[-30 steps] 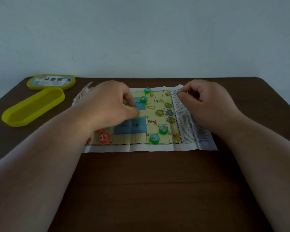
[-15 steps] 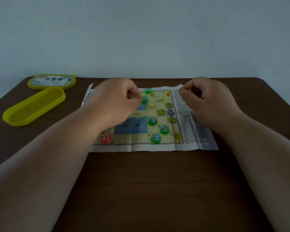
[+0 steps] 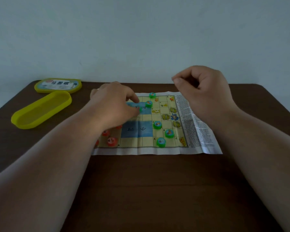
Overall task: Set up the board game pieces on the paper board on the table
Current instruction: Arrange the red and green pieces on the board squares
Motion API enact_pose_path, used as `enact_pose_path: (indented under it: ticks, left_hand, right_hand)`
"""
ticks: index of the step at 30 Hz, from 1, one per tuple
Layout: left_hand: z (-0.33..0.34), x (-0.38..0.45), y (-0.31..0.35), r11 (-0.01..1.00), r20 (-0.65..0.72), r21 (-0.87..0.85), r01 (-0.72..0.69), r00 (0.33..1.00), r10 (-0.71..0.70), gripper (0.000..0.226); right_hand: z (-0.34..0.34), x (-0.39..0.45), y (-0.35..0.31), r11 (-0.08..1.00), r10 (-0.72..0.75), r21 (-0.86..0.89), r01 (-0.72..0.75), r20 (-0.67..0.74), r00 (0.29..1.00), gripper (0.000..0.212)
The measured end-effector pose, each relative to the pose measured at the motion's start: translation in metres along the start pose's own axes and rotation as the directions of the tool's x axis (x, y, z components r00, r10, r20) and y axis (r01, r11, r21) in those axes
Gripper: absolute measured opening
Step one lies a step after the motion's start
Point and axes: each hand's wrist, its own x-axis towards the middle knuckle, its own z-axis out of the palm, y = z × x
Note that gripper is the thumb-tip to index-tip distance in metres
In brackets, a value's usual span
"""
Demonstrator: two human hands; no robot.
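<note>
The paper board (image 3: 141, 150) lies flat in the middle of the brown table. Several green round pieces stand on its right half, among them one at the far edge (image 3: 151, 95), one in the middle (image 3: 157, 124) and one at the near edge (image 3: 161, 141). Red pieces (image 3: 111, 141) sit at the near left, partly hidden by my left forearm. My left hand (image 3: 114, 106) reaches over the upper blue square, its fingertips pinched on a green piece (image 3: 139, 109). My right hand (image 3: 203, 91) hovers above the board's printed text strip, fingers curled shut with nothing visible in them.
An open yellow plastic case (image 3: 42, 109) lies at the far left of the table, with its labelled lid (image 3: 58, 85) behind it by the wall. The table's near half is bare brown wood (image 3: 149, 190).
My left hand set a green piece down on the board's middle, then moved to the upper blue square and pinched another green piece. My right hand lifted off the paper.
</note>
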Motion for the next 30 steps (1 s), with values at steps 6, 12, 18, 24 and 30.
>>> enact_pose_path:
  ticks: [6,12,18,24,30]
  left_hand:
    - [0.004,0.003,-0.002,0.998,-0.015,0.051,-0.044,0.999,0.045,0.02]
    - [0.005,0.004,-0.003,0.998,-0.014,0.05,-0.028,0.999,0.029,0.04]
    - [0.007,0.005,-0.005,0.996,-0.009,0.053,-0.069,0.998,0.07,0.031]
    - [0.006,0.005,-0.004,0.999,-0.058,0.012,-0.034,0.998,0.034,0.024]
    - [0.005,0.002,-0.002,0.998,-0.118,-0.044,-0.051,0.992,0.045,0.023]
  right_hand:
    - [0.021,0.034,-0.004,0.899,0.059,-0.416,0.139,0.428,0.902,0.011]
    - [0.04,0.043,-0.004,0.794,0.089,-0.539,0.281,0.56,0.824,0.033]
    - [0.046,0.044,-0.004,0.815,0.109,-0.52,0.256,0.572,0.813,0.029]
    - [0.02,0.036,-0.002,0.948,0.092,-0.316,0.024,0.345,0.934,0.017]
    - [-0.018,0.003,0.01,0.963,0.163,-0.247,-0.11,0.205,0.965,0.016]
